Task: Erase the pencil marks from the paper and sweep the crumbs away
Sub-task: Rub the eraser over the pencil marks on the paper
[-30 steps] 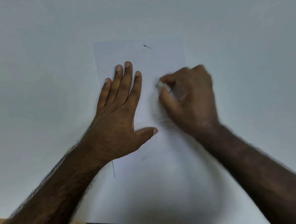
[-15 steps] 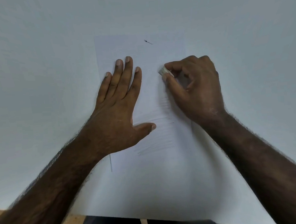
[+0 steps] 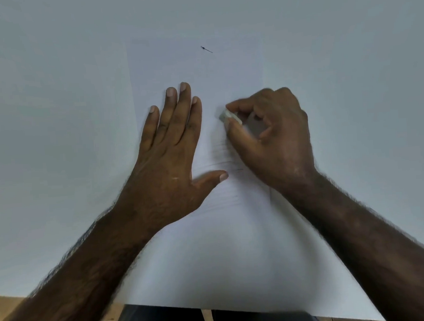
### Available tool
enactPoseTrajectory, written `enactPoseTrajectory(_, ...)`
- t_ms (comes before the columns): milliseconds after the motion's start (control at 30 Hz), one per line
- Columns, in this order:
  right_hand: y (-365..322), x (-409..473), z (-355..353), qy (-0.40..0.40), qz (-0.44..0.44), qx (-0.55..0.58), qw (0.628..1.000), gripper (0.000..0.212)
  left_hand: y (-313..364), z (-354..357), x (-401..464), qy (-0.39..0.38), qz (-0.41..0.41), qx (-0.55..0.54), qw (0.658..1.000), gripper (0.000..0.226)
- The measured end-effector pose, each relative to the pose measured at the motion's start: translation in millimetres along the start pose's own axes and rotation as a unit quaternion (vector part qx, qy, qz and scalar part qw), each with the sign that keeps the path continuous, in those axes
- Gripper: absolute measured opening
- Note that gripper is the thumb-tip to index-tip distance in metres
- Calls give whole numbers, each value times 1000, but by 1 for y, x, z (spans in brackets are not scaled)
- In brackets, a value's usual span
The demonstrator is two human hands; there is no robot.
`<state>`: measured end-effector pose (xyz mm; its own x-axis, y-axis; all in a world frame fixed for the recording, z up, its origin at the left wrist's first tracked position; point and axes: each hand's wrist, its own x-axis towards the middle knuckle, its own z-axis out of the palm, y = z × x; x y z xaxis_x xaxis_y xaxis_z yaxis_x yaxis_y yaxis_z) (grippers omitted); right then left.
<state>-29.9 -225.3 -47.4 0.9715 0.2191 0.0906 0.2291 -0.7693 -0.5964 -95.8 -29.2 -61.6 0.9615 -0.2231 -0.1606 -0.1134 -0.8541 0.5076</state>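
Observation:
A white sheet of paper lies in the middle of the white table. My left hand rests flat on the sheet's left half, fingers spread. My right hand is on the sheet's right half, thumb and fingers pinching a small white eraser whose tip touches the paper. Faint pencil lines show between the two hands and below my left thumb. A short dark mark sits near the top of the sheet. I cannot make out any crumbs.
The table's near edge runs along the bottom, with dark clothing and a wooden floor below it.
My right hand rubs the eraser back and forth: up the sheet half a second ago, now back down a little toward me. My left hand stays pressed on the paper.

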Motion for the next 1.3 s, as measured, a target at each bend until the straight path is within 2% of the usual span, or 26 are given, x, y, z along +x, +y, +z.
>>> enactPoseTrajectory(167,-13,-32,-2,-103,-88,-26,990,10,1,1,1,6,1,18,1000,105)
enactPoseTrajectory(233,-5,-25,-4,-88,-95,-61,990,10,0,0,1,1,-1,22,1000,110)
enactPoseTrajectory(333,14,1,-10,-9,-32,-97,995,8,0,-2,1,-17,0,17,1000,117)
enactPoseTrajectory(400,13,1,-10,11,-13,-93,995,7,0,-2,2,-17,1,18,1000,117)
enactPoseTrajectory(567,-13,-37,-4,-80,-98,-81,989,12,1,0,1,-2,-2,24,1000,109)
enactPoseTrajectory(767,11,5,-9,19,-22,-133,991,11,0,-2,2,-14,3,24,1000,117)
enactPoseTrajectory(967,-17,-33,-2,-75,-95,-104,987,11,1,0,0,1,0,26,1000,106)
enactPoseTrajectory(1067,1,-5,-3,-29,-43,-156,986,14,1,-1,1,-12,1,24,1000,115)
enactPoseTrajectory(1167,10,14,-8,13,23,-136,990,17,1,-3,2,-17,2,25,1000,117)
enactPoseTrajectory(1233,-1,4,-4,7,13,-117,993,14,1,-2,2,-10,0,28,1000,115)
enactPoseTrajectory(1300,-18,-18,4,-26,-33,-99,994,12,2,0,1,-2,1,25,1000,110)
